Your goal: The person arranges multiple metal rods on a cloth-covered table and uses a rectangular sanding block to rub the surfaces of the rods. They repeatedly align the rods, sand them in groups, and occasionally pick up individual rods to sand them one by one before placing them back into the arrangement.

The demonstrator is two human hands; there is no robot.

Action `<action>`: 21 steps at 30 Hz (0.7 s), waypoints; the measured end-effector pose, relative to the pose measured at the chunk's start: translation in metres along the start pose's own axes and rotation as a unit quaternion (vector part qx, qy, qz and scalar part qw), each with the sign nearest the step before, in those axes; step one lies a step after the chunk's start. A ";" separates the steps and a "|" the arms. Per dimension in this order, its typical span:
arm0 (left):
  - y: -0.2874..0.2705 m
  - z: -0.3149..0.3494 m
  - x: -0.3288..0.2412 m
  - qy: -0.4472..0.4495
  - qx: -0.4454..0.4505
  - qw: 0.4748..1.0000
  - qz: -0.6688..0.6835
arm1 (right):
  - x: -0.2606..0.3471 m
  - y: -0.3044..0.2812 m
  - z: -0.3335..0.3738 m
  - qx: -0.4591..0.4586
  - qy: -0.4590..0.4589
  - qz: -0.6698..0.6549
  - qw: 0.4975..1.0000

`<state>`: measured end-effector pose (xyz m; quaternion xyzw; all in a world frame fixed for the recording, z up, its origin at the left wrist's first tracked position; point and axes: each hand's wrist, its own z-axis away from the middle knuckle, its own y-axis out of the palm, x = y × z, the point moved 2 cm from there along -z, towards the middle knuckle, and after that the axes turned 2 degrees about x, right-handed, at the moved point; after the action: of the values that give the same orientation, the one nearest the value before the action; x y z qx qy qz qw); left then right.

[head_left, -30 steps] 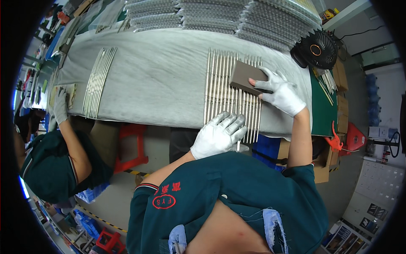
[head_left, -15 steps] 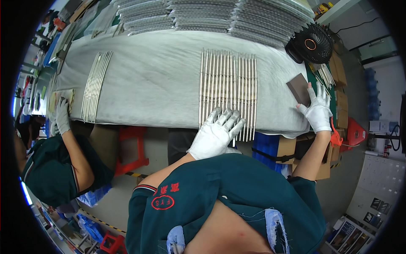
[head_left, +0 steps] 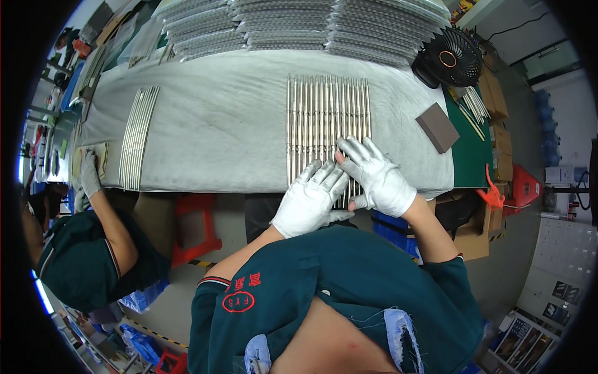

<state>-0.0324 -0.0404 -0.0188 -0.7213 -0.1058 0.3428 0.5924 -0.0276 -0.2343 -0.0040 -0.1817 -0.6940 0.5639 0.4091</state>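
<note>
A row of several slim metal rods (head_left: 327,106) lies side by side on the grey cloth, their lengths running away from me. My left hand (head_left: 311,196), in a white glove with greyed fingertips, lies with outstretched fingers over the rods' near ends. Beside it my right hand (head_left: 377,177), gloved too with thumb and index fingertip bare, spreads its fingers over the right part of the row. The two hands nearly meet, and they hide the near ends of many rods. To the right of the row rests a brown-grey rectangular block (head_left: 438,128), untouched.
Stacks of bubble-wrapped rods (head_left: 280,28) line the table's far side. A black fan (head_left: 448,59) stands at the back right. Another bundle of rods (head_left: 139,137) lies to the left, near a co-worker's gloved hand (head_left: 90,174). A red stool (head_left: 196,227) is below the table.
My right hand has moved left from beside the block onto the rods. The gap within the row has closed up. My left hand stays on the near ends.
</note>
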 end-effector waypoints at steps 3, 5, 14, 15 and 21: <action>-0.005 0.001 0.003 0.017 0.018 1.000 -0.009 | 0.000 0.000 -0.001 0.012 0.008 0.001 1.000; -0.008 0.003 0.005 0.017 0.018 1.000 -0.007 | 0.001 0.000 -0.002 0.021 0.009 0.000 1.000; -0.024 0.033 0.033 -0.015 0.006 0.999 -0.049 | 0.020 0.009 -0.041 0.037 -0.017 -0.010 0.999; -0.026 0.037 0.035 -0.026 0.009 0.998 -0.053 | 0.025 0.008 -0.046 0.028 -0.028 -0.026 0.999; -0.034 0.057 0.050 -0.073 -0.019 0.995 -0.066 | 0.021 0.008 -0.053 -0.030 -0.074 -0.063 0.995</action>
<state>-0.0224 0.0414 -0.0091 -0.6972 -0.2024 0.3525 0.5905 -0.0014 -0.1831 -0.0023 -0.1078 -0.7493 0.5278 0.3851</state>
